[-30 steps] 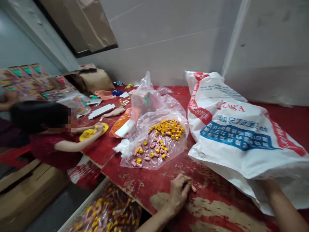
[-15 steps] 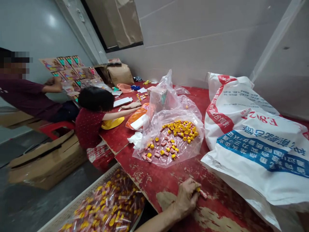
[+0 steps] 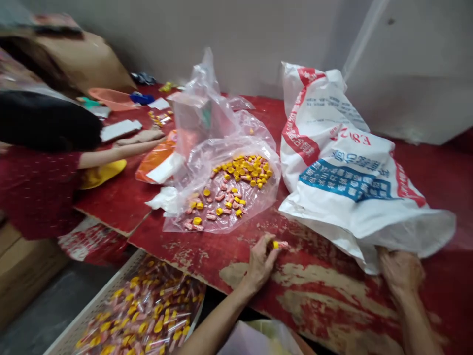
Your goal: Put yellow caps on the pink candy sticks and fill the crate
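A worn red table (image 3: pixel 229 249), a white sack (image 3: pixel 340 212), 2 bare hands, 1 capped piece held.

Nearly all of the view's middle is filled by the table; at its left side a co-worker (image 3: pixel 37 190) in dark red is seated, an arm stretched toward an orange packet (image 3: pixel 153 165). The right of the table is covered by the sack. Beside it a clear plastic bag (image 3: pixel 254 209) is spread flat in front, with yellow-capped pink pieces (image 3: pixel 246 171) scattered on it. Below the near edge, a white crate (image 3: pixel 94 303) is filled with similar pieces. The sack's open edge is met by the right hand (image 3: pixel 402 271); its fingertips are hidden, so whether anything is gripped cannot be told. By the left hand (image 3: pixel 260 259), 1 small capped piece (image 3: pixel 283 244) is pinched just above the tabletop or against it; which cannot be told.
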The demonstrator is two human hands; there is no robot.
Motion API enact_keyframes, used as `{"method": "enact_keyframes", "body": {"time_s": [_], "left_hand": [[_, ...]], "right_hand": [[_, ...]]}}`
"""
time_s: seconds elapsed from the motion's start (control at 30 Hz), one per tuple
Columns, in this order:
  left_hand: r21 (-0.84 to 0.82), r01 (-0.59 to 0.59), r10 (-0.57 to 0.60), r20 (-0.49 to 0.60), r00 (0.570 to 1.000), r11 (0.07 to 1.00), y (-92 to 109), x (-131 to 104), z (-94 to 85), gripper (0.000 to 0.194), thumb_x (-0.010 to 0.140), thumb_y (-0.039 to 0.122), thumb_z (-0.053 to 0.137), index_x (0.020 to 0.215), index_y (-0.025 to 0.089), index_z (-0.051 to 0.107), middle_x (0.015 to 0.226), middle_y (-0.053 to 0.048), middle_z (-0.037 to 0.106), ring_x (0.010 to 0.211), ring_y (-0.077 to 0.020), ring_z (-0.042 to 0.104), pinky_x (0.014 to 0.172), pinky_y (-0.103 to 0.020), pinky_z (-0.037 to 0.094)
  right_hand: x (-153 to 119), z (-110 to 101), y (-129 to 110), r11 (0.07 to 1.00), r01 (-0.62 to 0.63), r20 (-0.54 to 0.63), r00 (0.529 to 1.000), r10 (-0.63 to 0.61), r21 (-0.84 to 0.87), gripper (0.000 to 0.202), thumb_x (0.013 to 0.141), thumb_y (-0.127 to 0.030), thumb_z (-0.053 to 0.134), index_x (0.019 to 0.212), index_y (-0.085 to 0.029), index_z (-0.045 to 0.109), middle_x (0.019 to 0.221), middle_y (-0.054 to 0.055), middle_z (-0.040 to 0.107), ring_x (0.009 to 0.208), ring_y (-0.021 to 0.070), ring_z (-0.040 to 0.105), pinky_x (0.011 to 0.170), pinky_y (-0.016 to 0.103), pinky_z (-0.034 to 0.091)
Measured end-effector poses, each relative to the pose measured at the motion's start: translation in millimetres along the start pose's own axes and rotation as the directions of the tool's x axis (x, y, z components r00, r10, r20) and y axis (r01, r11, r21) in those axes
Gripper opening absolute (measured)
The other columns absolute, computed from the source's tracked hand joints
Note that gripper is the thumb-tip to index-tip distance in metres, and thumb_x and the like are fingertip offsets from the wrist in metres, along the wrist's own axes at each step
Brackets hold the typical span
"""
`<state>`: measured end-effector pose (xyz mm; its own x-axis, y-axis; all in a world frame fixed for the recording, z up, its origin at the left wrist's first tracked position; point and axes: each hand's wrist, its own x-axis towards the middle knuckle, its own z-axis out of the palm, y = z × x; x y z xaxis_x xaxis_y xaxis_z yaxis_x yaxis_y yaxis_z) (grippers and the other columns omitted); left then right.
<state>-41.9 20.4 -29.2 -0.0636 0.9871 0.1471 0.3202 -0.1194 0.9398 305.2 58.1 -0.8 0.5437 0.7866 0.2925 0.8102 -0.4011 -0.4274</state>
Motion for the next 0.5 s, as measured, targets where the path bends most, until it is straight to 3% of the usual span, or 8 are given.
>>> {"method": "enact_keyframes", "body": {"time_s": [0.03, 0.1, 0.17, 0.2, 0.27, 0.33, 0.5], "left_hand": [[-0.048, 0.046, -0.047, -0.015, 0.999, 0.998, 0, 1, -0.2, 0.021, 0.081, 0.025, 0.057, 0.101, 0.018, 0.058, 0.084, -0.002, 0.064, 0.073, -0.0135, 0.058, 0.071, -0.025, 0.046], [-0.158, 0.118, -0.124, -0.024, 0.992, 0.980, 0, 1, 0.5, 0.019, 0.079, 0.027, 0.061, 0.096, 0.018, 0.059, 0.080, 0.000, 0.063, 0.071, -0.0124, 0.058, 0.069, -0.023, 0.046], [-0.282, 0.176, -0.184, -0.002, 0.983, 0.943, 4, -1, 3.2, 0.019, 0.076, 0.029, 0.064, 0.090, 0.018, 0.060, 0.079, 0.000, 0.062, 0.072, -0.0120, 0.058, 0.068, -0.022, 0.047], [-0.344, 0.214, -0.218, 0.028, 0.976, 0.914, 7, -2, 5.2, 0.020, 0.075, 0.030, 0.066, 0.089, 0.018, 0.060, 0.079, 0.000, 0.061, 0.072, -0.0118, 0.057, 0.067, -0.022, 0.047], [-0.443, 0.302, -0.284, 0.109, 0.953, 0.844, 14, -8, 10.2, 0.024, 0.072, 0.032, 0.068, 0.090, 0.017, 0.061, 0.080, 0.000, 0.061, 0.068, -0.0110, 0.057, 0.064, -0.021, 0.048], [-0.499, 0.371, -0.325, 0.180, 0.928, 0.783, 21, -16, 14.6, 0.027, 0.071, 0.033, 0.070, 0.091, 0.017, 0.062, 0.080, 0.000, 0.061, 0.065, -0.0098, 0.056, 0.062, -0.021, 0.048], [-0.562, 0.413, -0.384, 0.176, 0.906, 0.717, 28, -27, 13.1, 0.028, 0.068, 0.032, 0.073, 0.090, 0.016, 0.064, 0.081, 0.001, 0.061, 0.065, -0.0090, 0.056, 0.061, -0.021, 0.050]], "right_hand": [[-16, -10, 3, 0.998, -0.046, -0.028, 0.998, 0.047, 0.040, 0.036, 0.074, -0.044, 0.062, 0.093, -0.014, 0.065, 0.086, 0.018, 0.058, 0.078, 0.0291, 0.056, 0.064, 0.042, 0.042], [-52, -28, -2, 0.943, -0.138, -0.057, 0.985, 0.162, 0.303, 0.043, 0.078, -0.048, 0.055, 0.104, -0.015, 0.062, 0.078, 0.010, 0.058, 0.067, 0.0223, 0.055, 0.062, 0.037, 0.043], [-84, -37, -17, 0.746, -0.250, 0.090, 0.964, 0.249, 0.617, 0.041, 0.079, -0.050, 0.057, 0.103, -0.017, 0.059, 0.068, 0.002, 0.055, 0.056, 0.0160, 0.051, 0.058, 0.031, 0.043], [-97, -39, -26, 0.655, -0.300, 0.200, 0.954, 0.225, 0.694, 0.039, 0.078, -0.049, 0.060, 0.101, -0.018, 0.059, 0.067, 0.001, 0.055, 0.055, 0.0150, 0.051, 0.058, 0.029, 0.043], [-116, -36, -44, 0.598, -0.338, 0.370, 0.926, 0.074, 0.727, 0.037, 0.077, -0.047, 0.063, 0.099, -0.018, 0.059, 0.071, 0.001, 0.057, 0.061, 0.0149, 0.054, 0.060, 0.028, 0.044], [-125, -28, -61, 0.650, -0.274, 0.443, 0.890, -0.108, 0.709, 0.034, 0.078, -0.045, 0.063, 0.098, -0.018, 0.061, 0.081, 0.004, 0.060, 0.070, 0.0157, 0.057, 0.065, 0.028, 0.045], [-125, -11, -92, 0.669, -0.035, 0.408, 0.816, -0.409, 0.742, 0.024, 0.083, -0.040, 0.058, 0.093, -0.019, 0.064, 0.096, 0.005, 0.058, 0.089, 0.0169, 0.056, 0.076, 0.026, 0.046]]}}
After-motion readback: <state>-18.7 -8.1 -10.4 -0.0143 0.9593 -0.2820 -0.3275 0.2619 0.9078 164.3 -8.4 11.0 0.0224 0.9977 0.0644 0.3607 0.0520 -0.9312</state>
